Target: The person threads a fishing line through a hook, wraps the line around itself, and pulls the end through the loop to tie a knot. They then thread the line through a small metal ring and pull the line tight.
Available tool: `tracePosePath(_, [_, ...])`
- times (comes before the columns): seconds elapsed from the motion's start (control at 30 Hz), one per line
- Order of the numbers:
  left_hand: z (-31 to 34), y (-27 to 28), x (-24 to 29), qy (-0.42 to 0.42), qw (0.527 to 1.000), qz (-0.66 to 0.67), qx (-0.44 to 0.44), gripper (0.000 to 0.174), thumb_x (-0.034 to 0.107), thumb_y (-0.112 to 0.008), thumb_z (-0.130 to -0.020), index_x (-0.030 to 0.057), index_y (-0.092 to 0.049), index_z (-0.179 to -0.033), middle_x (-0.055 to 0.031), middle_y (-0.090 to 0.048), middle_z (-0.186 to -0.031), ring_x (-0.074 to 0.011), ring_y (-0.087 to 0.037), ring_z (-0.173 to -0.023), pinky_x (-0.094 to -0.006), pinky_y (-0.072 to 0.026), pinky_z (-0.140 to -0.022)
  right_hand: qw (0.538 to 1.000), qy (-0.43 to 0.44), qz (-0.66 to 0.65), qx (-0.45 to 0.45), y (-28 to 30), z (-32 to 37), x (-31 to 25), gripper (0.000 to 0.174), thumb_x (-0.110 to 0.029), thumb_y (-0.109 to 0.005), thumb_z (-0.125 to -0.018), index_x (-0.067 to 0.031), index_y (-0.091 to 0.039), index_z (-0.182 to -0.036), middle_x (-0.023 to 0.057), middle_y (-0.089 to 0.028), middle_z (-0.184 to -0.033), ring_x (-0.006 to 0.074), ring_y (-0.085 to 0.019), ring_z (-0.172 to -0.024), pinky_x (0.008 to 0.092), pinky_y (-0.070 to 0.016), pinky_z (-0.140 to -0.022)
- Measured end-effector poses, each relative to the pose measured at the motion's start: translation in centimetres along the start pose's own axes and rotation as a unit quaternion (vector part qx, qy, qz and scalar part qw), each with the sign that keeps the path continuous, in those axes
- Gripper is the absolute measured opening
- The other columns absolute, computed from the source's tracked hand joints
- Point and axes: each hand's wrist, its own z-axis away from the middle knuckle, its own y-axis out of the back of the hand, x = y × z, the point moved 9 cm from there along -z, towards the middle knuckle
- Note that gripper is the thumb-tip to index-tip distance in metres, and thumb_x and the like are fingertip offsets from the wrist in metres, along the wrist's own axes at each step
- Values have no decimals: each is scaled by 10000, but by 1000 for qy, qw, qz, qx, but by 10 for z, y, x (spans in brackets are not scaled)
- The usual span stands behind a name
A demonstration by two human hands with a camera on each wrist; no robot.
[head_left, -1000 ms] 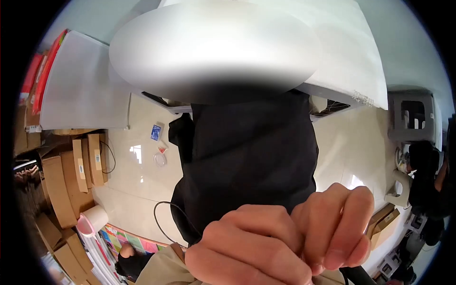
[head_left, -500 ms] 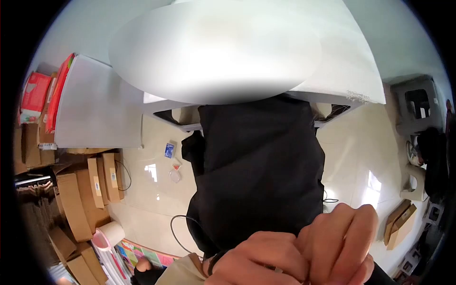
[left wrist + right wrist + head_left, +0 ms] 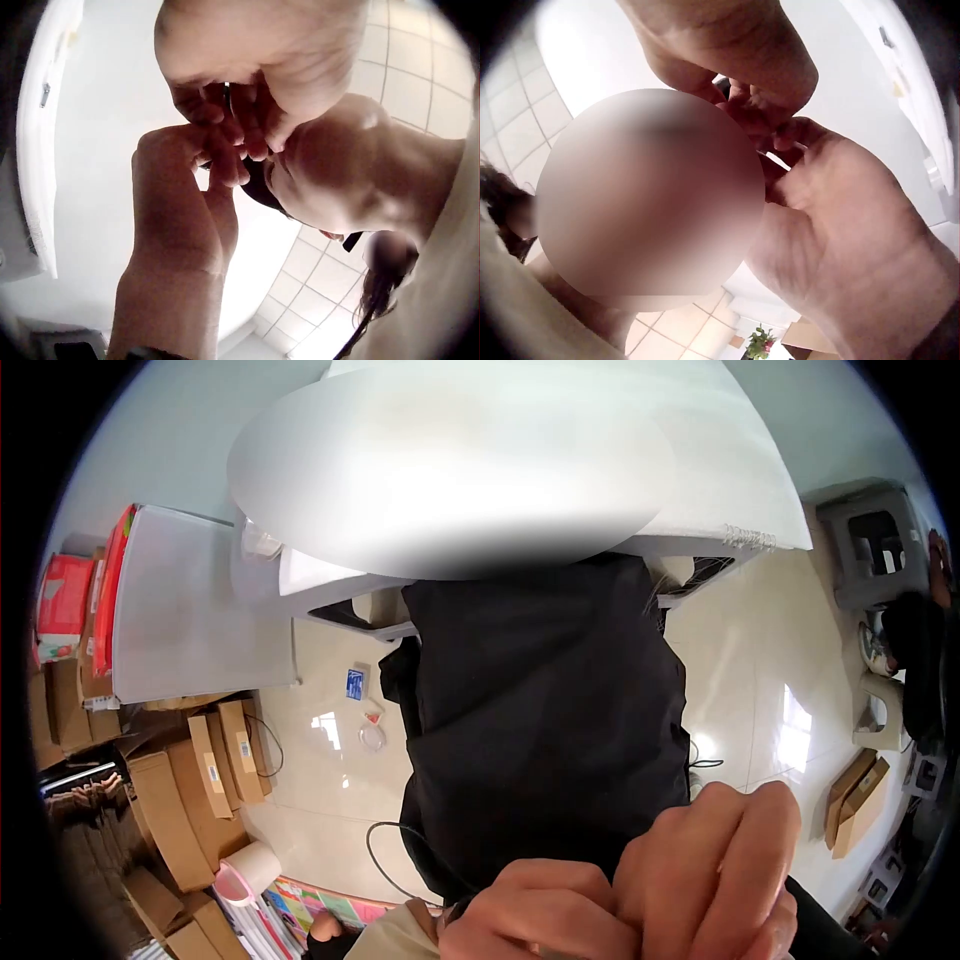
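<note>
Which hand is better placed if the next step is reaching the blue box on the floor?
Left, probably. In the head view the left hand is closer to the blue box, which lies off to that side; the right hand is farther across. Both hands' fingers are bunched close together.

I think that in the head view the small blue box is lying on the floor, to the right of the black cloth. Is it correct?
Not quite: the small blue box is on the floor, but to the left of the black cloth, as the head view shows.
</note>
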Motion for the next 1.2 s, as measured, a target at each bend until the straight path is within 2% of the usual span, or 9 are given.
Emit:
tracePosePath(0.1, [3,-2,2,39,999,-20,5,121,70,-622,-735,119,-587,-630,-14,-618,-705,-174,-476,-659,-253,-360,-549,982,-78,-10,-172,-23,-16,3,277,-234,-507,-902,-47,-413,-721,90,-537,-550,144,-427,-339,238,-301,-309])
tracePosePath(0.17, [10,-5,0,-13,1000,-13,10,95,90,-630,-747,123,-597,-665,-11,-623,-775,-183,-491,-717,-249,-364,-580,915,-29,-286,-282,-33,-20,17,171,-109,-512,-879,17,-493,-764,158,-549,-643,171,-470,-469,248,-383,-429])
tracePosePath(0.27, [1,-4,-1,9,994,-26,-102,37,142,-636,-780,143,-603,-764,-1,-605,-895,-189,-495,-808,-249,-368,-627,882,-118,-417,-184,-30,-21,12,102,-34,-479,-881,-1,-502,-788,187,-565,-690,190,-472,-499,243,-406,-477])
tracePosePath(0.3, [0,-1,-2,14,989,-23,-146,43,166,-636,-794,155,-599,-814,5,-592,-929,-189,-492,-836,-251,-370,-643,849,-241,-437,-175,-31,-14,14,111,-23,-472,-882,-9,-494,-774,187,-566,-692,189,-467,-491,237,-401,-474])
tracePosePath(0.43, [3,6,-3,11,980,-17,-199,110,201,-642,-807,154,-572,-879,-13,-571,-903,-190,-493,-831,-248,-378,-644,823,-265,-419,-276,-35,-7,15,244,-192,-501,-899,-18,-470,-731,100,-521,-578,132,-399,-387,232,-313,-356])
tracePosePath(0.7, [-6,-13,-1,9,979,-63,-192,175,154,-690,-740,25,-583,-791,-125,-553,-786,-205,-504,-655,-242,-416,-519,967,-5,-64,-247,-28,-22,-23,242,-120,-542,-852,73,-544,-706,154,-536,-564,167,-383,-371,274,-284,-340])
tracePosePath(0.83, [-5,-24,-1,-17,989,-42,-144,176,145,-697,-732,15,-586,-771,-128,-549,-766,-201,-501,-625,-236,-415,-498,932,84,39,-350,-39,-16,-34,231,-133,-533,-861,40,-554,-710,127,-524,-596,169,-433,-420,267,-326,-363])
tracePosePath(1.03, [-7,-23,4,10,995,-40,-95,140,102,-690,-745,12,-584,-760,-119,-551,-746,-187,-496,-614,-229,-405,-489,838,349,224,-353,-46,1,-58,327,-228,-714,-753,79,-612,-797,111,-529,-670,131,-448,-507,228,-317,-410])
tracePosePath(1.2, [-12,-15,7,13,988,-19,-151,152,98,-695,-750,1,-581,-779,-120,-558,-752,-177,-497,-620,-228,-397,-486,785,370,336,-367,-58,7,-60,374,-287,-721,-734,70,-611,-723,79,-484,-585,115,-402,-432,222,-255,-359])
